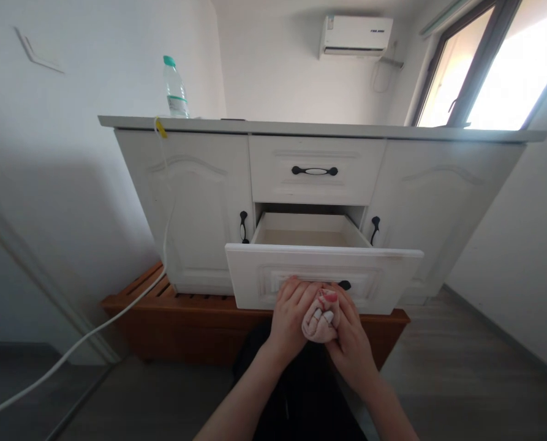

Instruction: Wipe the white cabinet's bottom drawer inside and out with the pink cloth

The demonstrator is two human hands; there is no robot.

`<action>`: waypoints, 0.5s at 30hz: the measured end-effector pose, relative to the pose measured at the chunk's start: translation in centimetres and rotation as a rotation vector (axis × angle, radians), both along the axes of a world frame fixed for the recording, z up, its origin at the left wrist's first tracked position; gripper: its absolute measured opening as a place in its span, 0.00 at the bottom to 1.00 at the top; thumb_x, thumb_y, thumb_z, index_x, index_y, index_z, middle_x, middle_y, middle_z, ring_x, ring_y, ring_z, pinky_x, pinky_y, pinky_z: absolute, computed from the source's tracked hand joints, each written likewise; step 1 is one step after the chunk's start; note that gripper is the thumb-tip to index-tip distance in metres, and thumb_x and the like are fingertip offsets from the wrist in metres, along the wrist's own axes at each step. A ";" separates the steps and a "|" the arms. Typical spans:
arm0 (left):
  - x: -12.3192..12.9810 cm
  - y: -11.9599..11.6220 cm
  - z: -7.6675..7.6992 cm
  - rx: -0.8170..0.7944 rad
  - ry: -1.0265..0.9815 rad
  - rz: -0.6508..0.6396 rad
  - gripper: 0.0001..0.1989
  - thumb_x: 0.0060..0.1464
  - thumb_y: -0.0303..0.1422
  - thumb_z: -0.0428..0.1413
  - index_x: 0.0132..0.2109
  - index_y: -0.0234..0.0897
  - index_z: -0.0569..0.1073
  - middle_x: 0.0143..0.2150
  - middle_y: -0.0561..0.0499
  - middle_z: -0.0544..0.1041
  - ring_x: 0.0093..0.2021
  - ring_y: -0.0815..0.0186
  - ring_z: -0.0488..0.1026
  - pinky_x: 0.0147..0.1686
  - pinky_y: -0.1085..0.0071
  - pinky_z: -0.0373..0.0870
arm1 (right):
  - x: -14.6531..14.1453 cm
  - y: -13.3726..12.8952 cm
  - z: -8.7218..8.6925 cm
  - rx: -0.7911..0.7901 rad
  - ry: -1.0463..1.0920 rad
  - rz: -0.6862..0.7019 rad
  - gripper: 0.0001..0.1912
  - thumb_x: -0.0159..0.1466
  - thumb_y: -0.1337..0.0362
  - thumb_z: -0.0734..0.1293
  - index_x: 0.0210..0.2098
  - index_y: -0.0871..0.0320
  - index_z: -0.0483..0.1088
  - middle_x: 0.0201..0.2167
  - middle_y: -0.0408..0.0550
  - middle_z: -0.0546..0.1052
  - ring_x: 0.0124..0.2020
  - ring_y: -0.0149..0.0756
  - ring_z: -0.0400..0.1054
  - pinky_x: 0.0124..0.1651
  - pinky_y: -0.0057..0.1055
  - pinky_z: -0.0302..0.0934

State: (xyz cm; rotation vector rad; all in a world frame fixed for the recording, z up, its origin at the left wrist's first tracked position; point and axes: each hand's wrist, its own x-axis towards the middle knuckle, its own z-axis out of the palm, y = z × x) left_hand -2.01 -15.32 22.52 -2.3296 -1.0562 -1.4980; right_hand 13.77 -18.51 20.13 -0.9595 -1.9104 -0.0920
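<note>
A tightly rolled pink cloth (318,324) with red and white patches is held upright in front of the pulled-out drawer (250,285). My left hand (294,312) presses its left side, fingers curved around the far side. On the right side of the roll, my right hand (351,331) is closed around it. Both hands are in front of the drawer's lower panel. They hide most of its dark handle (345,285), of which only the right end shows. Whether any finger touches the handle, I cannot tell. The inside bottom of the drawer (305,237) is partly visible.
The white cabinet (185,202) has a shut upper drawer (316,184) and a door on each side. A plastic bottle (176,89) stands on its top. From there a white cable (117,315) hangs down leftward. A low brown wooden slatted piece (185,331) is below.
</note>
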 end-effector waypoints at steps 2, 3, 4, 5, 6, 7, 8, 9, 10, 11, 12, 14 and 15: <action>-0.1 0.0 0.2 0.000 0.001 -0.013 0.17 0.68 0.40 0.46 0.55 0.39 0.72 0.46 0.48 0.80 0.50 0.60 0.74 0.62 0.57 0.65 | -0.1 -0.1 0.0 -0.012 0.008 -0.016 0.37 0.66 0.72 0.60 0.72 0.47 0.49 0.68 0.52 0.62 0.71 0.48 0.51 0.68 0.56 0.57; -0.1 0.1 0.3 -0.001 -0.001 -0.024 0.17 0.69 0.41 0.45 0.55 0.39 0.72 0.46 0.49 0.80 0.50 0.60 0.74 0.62 0.58 0.64 | -0.3 -0.2 0.0 -0.019 0.012 -0.024 0.37 0.66 0.72 0.60 0.72 0.47 0.49 0.69 0.52 0.61 0.71 0.49 0.51 0.68 0.56 0.58; -0.1 0.1 0.4 -0.006 -0.005 -0.035 0.18 0.69 0.41 0.45 0.55 0.39 0.72 0.47 0.49 0.80 0.50 0.61 0.74 0.62 0.58 0.64 | -0.4 -0.3 0.0 -0.023 0.014 -0.033 0.37 0.66 0.72 0.60 0.72 0.47 0.49 0.69 0.52 0.60 0.71 0.49 0.51 0.68 0.56 0.58; -0.1 0.1 0.5 -0.009 -0.011 -0.042 0.18 0.69 0.42 0.44 0.55 0.40 0.72 0.47 0.50 0.81 0.50 0.61 0.74 0.62 0.59 0.64 | -0.5 -0.4 -0.1 -0.024 0.017 -0.041 0.37 0.66 0.71 0.60 0.72 0.47 0.49 0.70 0.52 0.60 0.71 0.50 0.51 0.67 0.56 0.59; -0.1 0.0 0.6 -0.007 -0.019 -0.044 0.18 0.69 0.42 0.44 0.54 0.40 0.72 0.46 0.50 0.81 0.50 0.62 0.75 0.62 0.60 0.64 | -0.6 -0.5 -0.1 -0.018 0.018 -0.048 0.37 0.67 0.71 0.60 0.72 0.48 0.49 0.70 0.52 0.59 0.71 0.50 0.51 0.67 0.55 0.60; 0.0 0.0 0.7 0.001 -0.027 -0.039 0.19 0.69 0.43 0.43 0.54 0.40 0.73 0.46 0.50 0.81 0.49 0.62 0.75 0.62 0.60 0.64 | -0.6 -0.5 -0.2 -0.007 0.015 -0.056 0.36 0.67 0.70 0.60 0.72 0.48 0.48 0.70 0.52 0.60 0.71 0.49 0.52 0.66 0.54 0.61; 0.0 -0.1 0.8 0.011 -0.034 -0.031 0.19 0.70 0.44 0.43 0.53 0.40 0.73 0.45 0.51 0.81 0.48 0.62 0.75 0.61 0.61 0.64 | -0.6 -0.4 -0.3 0.010 0.009 -0.064 0.36 0.67 0.70 0.60 0.72 0.49 0.49 0.70 0.51 0.60 0.71 0.48 0.53 0.66 0.52 0.62; 0.0 -0.2 0.9 0.025 -0.039 -0.016 0.19 0.70 0.44 0.42 0.53 0.41 0.73 0.44 0.51 0.81 0.48 0.62 0.76 0.61 0.61 0.65 | -0.4 -0.2 -0.4 0.033 -0.005 -0.066 0.36 0.67 0.70 0.60 0.72 0.50 0.49 0.70 0.52 0.60 0.71 0.48 0.54 0.66 0.50 0.63; -0.1 -0.2 1.1 0.047 -0.043 0.003 0.19 0.70 0.44 0.42 0.52 0.41 0.73 0.44 0.52 0.82 0.47 0.63 0.76 0.60 0.62 0.65 | -0.1 0.0 -0.4 0.068 -0.024 -0.055 0.36 0.67 0.69 0.59 0.72 0.51 0.49 0.69 0.52 0.61 0.70 0.49 0.55 0.65 0.49 0.64; -0.2 -0.2 1.3 0.076 -0.040 0.023 0.20 0.70 0.43 0.41 0.52 0.41 0.73 0.43 0.52 0.82 0.47 0.63 0.76 0.59 0.63 0.66 | 0.2 0.4 -0.4 0.108 -0.048 -0.033 0.36 0.67 0.67 0.60 0.73 0.52 0.49 0.69 0.52 0.62 0.69 0.49 0.56 0.64 0.47 0.65; -0.2 -0.1 1.4 0.108 -0.029 0.044 0.20 0.70 0.42 0.40 0.51 0.40 0.73 0.43 0.52 0.82 0.46 0.63 0.76 0.59 0.64 0.66 | 0.6 0.7 -0.2 0.146 -0.068 -0.008 0.35 0.67 0.66 0.60 0.73 0.51 0.50 0.67 0.51 0.65 0.68 0.49 0.59 0.62 0.44 0.67; -0.2 0.5 1.4 0.196 0.022 0.074 0.19 0.70 0.39 0.40 0.51 0.40 0.74 0.41 0.53 0.82 0.45 0.65 0.77 0.57 0.67 0.67 | 1.4 1.3 0.7 0.164 -0.080 0.036 0.34 0.68 0.64 0.60 0.72 0.46 0.52 0.62 0.48 0.72 0.62 0.46 0.67 0.57 0.38 0.71; 0.0 1.1 1.2 0.253 0.033 0.091 0.18 0.70 0.38 0.40 0.50 0.40 0.74 0.39 0.54 0.82 0.44 0.66 0.77 0.56 0.69 0.67 | 1.9 1.5 1.4 0.119 -0.069 0.050 0.32 0.68 0.64 0.61 0.70 0.42 0.54 0.58 0.46 0.75 0.58 0.45 0.71 0.54 0.36 0.73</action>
